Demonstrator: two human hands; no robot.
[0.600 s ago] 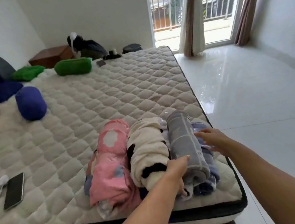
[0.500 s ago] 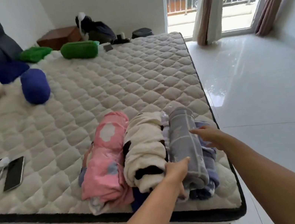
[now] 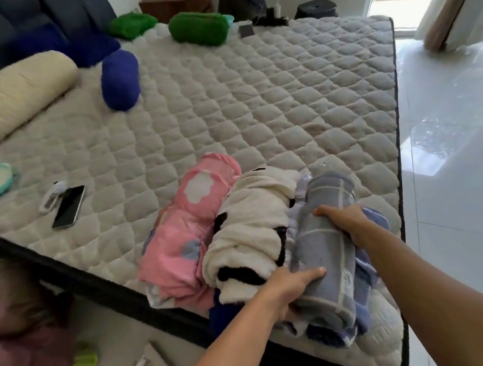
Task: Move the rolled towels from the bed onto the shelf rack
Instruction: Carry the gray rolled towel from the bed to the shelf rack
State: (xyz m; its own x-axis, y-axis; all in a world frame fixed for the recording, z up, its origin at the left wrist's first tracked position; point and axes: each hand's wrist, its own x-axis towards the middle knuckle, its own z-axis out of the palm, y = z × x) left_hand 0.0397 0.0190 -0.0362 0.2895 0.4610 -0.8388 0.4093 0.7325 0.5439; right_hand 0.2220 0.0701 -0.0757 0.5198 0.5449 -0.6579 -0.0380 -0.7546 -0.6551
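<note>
Quilted bed (image 3: 252, 101), near corner: three rolled towels side by side.
Both hands on the grey towel (image 3: 325, 252), the rightmost roll. Left hand (image 3: 287, 291) grips its near end, thumb lying across the top; right hand (image 3: 347, 219) is cupped over its far right side. Cream towel (image 3: 248, 229) touches it; pink towel (image 3: 191, 232) lies beyond.

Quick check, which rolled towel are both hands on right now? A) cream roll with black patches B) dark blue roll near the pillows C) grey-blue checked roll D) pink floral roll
C: the left hand grips the near end of the grey-blue checked rolled towel and the right hand rests on its top; the pink floral roll and the cream roll with black patches lie untouched beside it.
</note>
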